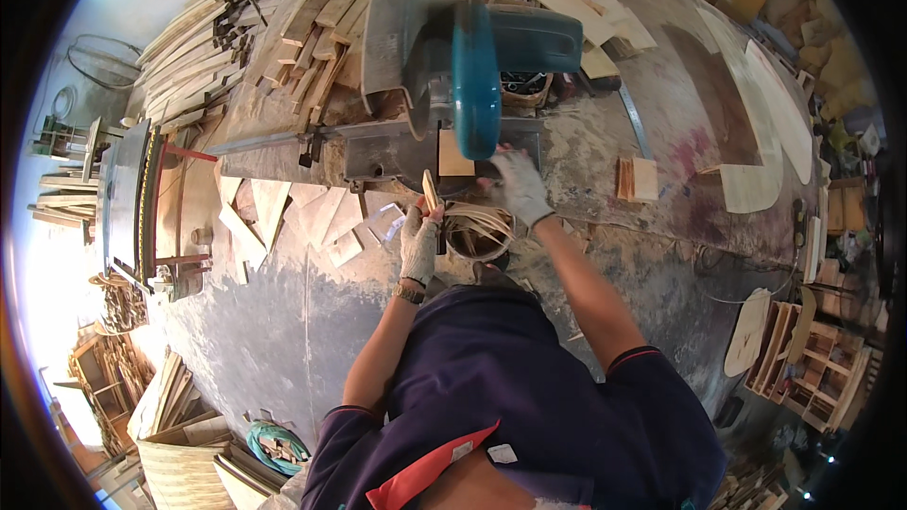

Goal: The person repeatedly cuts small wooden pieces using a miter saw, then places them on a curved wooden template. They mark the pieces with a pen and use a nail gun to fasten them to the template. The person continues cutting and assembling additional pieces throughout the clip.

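Note:
A dusty chop saw [477, 71] with a teal blade guard stands before me, a square wooden piece [456, 162] on its base beneath the guard. My gloved left hand [419, 236] grips a narrow wooden strip [430, 191] upright, just left of a round bucket of thin offcuts [479, 238]. My gloved right hand [518, 184] is at the right of the guard, beside the square piece, fingers apart and slightly bent; whether the fingertips touch the saw base is unclear.
Planks [312, 28] lie behind the saw. Triangular offcuts [269, 208] lie at left on the floor, near a red-framed machine [142, 198]. At right are a metal ruler [633, 123], small wooden squares [642, 179] and curved panels [765, 123]. A hose coil [274, 446] lies at lower left.

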`<state>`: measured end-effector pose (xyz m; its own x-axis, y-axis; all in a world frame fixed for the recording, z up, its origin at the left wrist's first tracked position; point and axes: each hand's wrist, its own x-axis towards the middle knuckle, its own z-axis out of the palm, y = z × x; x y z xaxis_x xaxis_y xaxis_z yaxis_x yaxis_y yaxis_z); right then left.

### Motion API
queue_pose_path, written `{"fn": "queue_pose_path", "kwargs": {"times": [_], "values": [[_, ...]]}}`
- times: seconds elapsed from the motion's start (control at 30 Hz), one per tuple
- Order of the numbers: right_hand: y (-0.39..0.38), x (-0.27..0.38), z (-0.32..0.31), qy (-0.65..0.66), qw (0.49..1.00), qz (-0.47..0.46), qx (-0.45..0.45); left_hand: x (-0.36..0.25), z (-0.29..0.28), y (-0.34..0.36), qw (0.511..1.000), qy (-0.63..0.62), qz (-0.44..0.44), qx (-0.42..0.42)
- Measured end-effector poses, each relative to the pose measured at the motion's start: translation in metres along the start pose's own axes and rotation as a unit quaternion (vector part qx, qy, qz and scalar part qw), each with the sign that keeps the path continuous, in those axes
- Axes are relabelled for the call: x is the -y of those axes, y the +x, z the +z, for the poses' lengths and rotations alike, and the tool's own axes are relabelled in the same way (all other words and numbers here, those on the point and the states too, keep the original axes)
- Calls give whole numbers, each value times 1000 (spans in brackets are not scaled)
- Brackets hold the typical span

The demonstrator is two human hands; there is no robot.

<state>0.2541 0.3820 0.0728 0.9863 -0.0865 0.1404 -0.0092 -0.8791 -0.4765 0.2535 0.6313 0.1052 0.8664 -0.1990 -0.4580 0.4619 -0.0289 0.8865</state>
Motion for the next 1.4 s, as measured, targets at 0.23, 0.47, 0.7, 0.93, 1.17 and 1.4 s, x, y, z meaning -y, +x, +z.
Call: {"fn": "queue_pose_path", "kwargs": {"times": [0.23,0.47,0.7,0.93,1.17,1.4], "values": [[20,40,53,17,999,22,25,1,-36,3,996,-24,74,-49],[15,30,72,81,994,3,-71,2,-58,11,996,13,62,-67],[13,37,84,44,993,47,-96,-2,-60,22,997,15,69,-35],[12,59,86,50,986,145,-70,-10,-54,27,997,-3,71,-26],[12,68,96,85,988,119,-58,-18,-40,62,939,297,153,-87],[14,49,93,119,988,94,-9,-28,-22,85,835,492,240,-59]]}}
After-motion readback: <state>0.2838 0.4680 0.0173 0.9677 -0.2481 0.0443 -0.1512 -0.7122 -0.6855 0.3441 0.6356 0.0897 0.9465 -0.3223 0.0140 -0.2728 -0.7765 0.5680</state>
